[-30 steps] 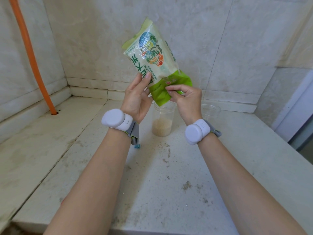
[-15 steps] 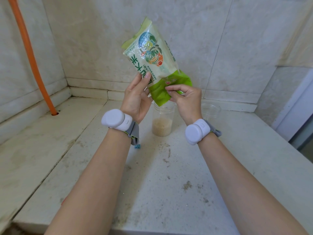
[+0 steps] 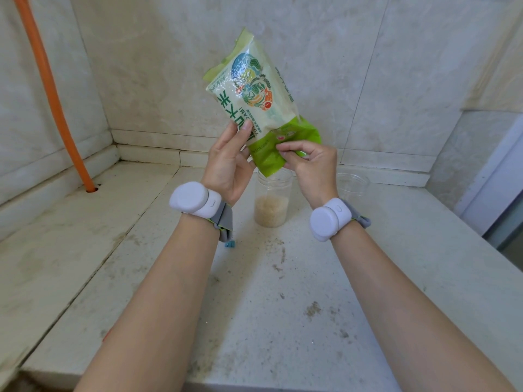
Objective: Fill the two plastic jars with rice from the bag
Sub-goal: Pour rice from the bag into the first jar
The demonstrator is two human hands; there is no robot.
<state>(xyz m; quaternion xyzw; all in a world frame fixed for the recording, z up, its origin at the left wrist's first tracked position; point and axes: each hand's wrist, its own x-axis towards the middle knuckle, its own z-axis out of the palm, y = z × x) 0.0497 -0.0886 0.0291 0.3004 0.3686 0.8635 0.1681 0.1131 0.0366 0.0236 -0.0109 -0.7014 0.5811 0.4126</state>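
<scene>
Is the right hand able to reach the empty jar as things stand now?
Probably not yet: the right hand pinches the rice bag, though the empty jar stands unobstructed just beside it.

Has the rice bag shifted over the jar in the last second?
No. The rice bag sits tilted the same way, its lower corner above the jar, unchanged against the wall tile seam.

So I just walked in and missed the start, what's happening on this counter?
A person is pouring rice from a green rice bag, upended over a clear plastic jar. The left hand supports the bag's side; the right hand pinches its lower end. That jar is partly filled. A second jar on the right looks empty.
</scene>
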